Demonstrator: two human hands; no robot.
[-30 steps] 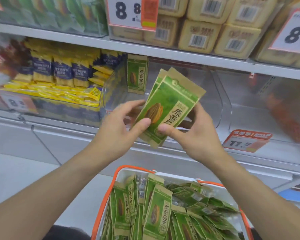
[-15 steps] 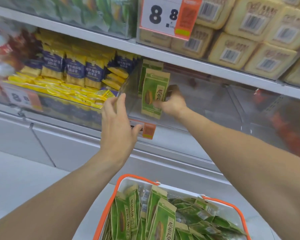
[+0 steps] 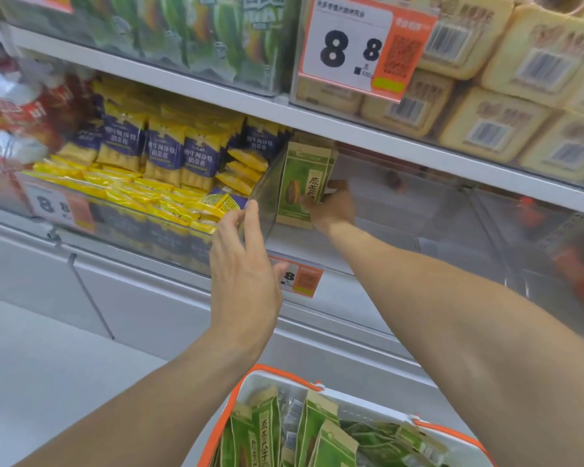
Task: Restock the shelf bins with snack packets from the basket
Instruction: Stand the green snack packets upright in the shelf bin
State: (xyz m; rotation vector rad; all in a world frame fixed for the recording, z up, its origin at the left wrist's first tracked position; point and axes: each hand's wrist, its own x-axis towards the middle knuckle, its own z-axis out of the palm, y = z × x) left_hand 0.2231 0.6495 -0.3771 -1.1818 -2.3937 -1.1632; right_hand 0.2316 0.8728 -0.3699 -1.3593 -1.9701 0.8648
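The head view showed the restocking barely begun. The right hand (image 3: 332, 207) reached deep into the clear bin (image 3: 402, 210), its fingers (image 3: 312, 199) pinched on the lower right edge of a green packet (image 3: 302, 188) stood upright against the bin's left wall. Behind that packet the brown top edge of at least one more showed; how many stood there could not be told. The rest of the bin, to the right of the hand, looked bare down to its floor, so by my reading almost all of the filling was left.

The left hand (image 3: 245, 271) hung in front of the shelf, fingers straight and loosely spread, holding nothing, their tips near the divider (image 3: 267, 197) between the green packets and the neighbouring bin of yellow packets (image 3: 155, 176), which was well stocked. Whether the tips touched the divider could not be told.

Below, the basket (image 3: 236, 399) with its orange rim was crowded with green packets, upright at the left and tumbled at the right. Many more trips from basket to bin seemed needed before the task was done.
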